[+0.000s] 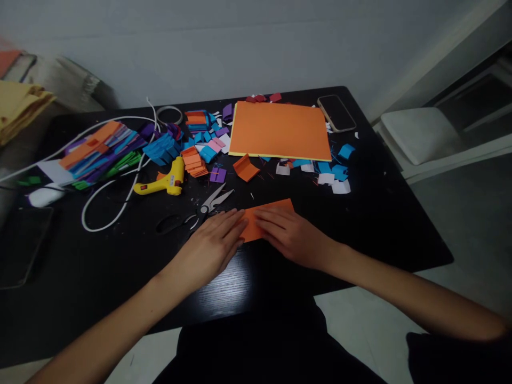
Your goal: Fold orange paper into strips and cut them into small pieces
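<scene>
An orange strip of paper (pixel 253 230) lies on the black table in front of me, partly hidden under my fingers. My left hand (pixel 214 242) rests flat on its left end, fingers stretched out. On the right part of the strip lies my right hand (pixel 294 234), its fingers also extended and flat. Open-bladed scissors (pixel 206 208) lie just beyond my left hand, their handles to the left. Beyond the strip is a small bent orange piece (pixel 245 168), and behind it a stack of orange sheets (pixel 280 130) with a yellow edge underneath.
A yellow glue gun (pixel 164 181) lies left of the scissors, near a looped white cable (pixel 86 213). Bundles of folded coloured paper (pixel 104 152) and scattered scraps (pixel 340 172) spread across the back. One phone (pixel 337 113) lies at the back right, and a dark flat device (pixel 22 248) at the left.
</scene>
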